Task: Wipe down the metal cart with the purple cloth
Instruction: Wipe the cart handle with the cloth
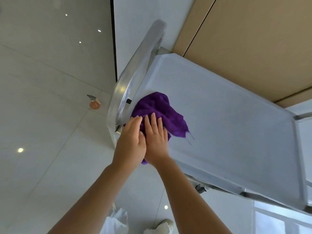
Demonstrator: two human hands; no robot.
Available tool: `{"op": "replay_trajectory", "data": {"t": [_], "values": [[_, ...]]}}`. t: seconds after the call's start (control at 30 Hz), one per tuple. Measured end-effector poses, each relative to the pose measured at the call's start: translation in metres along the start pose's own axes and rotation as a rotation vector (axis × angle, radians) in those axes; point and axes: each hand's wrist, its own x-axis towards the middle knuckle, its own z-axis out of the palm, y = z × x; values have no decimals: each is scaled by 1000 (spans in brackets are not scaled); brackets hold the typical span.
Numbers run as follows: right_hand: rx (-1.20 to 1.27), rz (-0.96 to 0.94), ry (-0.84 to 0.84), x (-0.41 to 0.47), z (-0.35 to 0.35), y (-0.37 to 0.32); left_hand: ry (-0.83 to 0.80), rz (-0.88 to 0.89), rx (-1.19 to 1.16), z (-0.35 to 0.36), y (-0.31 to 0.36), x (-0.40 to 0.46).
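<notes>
Purple cloth (pixel 160 112) bunches soft beyond our fingers; left hand (pixel 130 137) and right hand (pixel 156 137) press flat, fingers straight, on the cart (pixel 236 124).

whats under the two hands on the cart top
The purple cloth lies bunched under the left hand and right hand, both pressing it flat-fingered onto the metal cart top shelf near its handle. The shelf surface beneath the cloth is hidden.
</notes>
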Motion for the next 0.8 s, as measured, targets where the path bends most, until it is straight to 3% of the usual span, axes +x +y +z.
{"op": "replay_trajectory", "data": {"t": [0.23, 0.43, 0.8], "values": [[-271, -14, -16, 28, -10, 24, -89, 15, -26, 28, 10, 11], [-215, -36, 26, 21, -18, 68, -142, 0, 73, 65, 29, 14], [-177, 128, 95, -24, -60, 216, -304, 108, 53, 197, 106, -5]]}}
